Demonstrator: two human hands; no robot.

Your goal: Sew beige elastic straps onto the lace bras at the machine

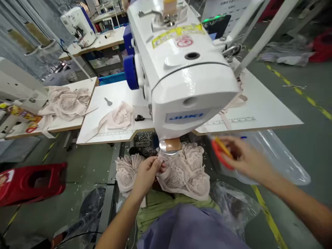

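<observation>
My left hand [150,169] pinches the edge of a pale pink lace garment [178,178], just below the head of a white sewing machine [194,86]. The garment hangs over the lap, with its lace cups showing. To the right, my right hand [240,155] holds orange-and-red scissors [222,154], slightly blurred, off to the side of the cloth. More pink lace cups [127,174] lie left of my left wrist. On the table's left part rests another pink lace piece [121,117].
A white table [272,103] surrounds the machine, with a grey tool [108,101] at left. Pink garments [68,100] are piled on the neighbouring table. A clear plastic tray [275,155] sits at lower right, a red stool [33,183] at left.
</observation>
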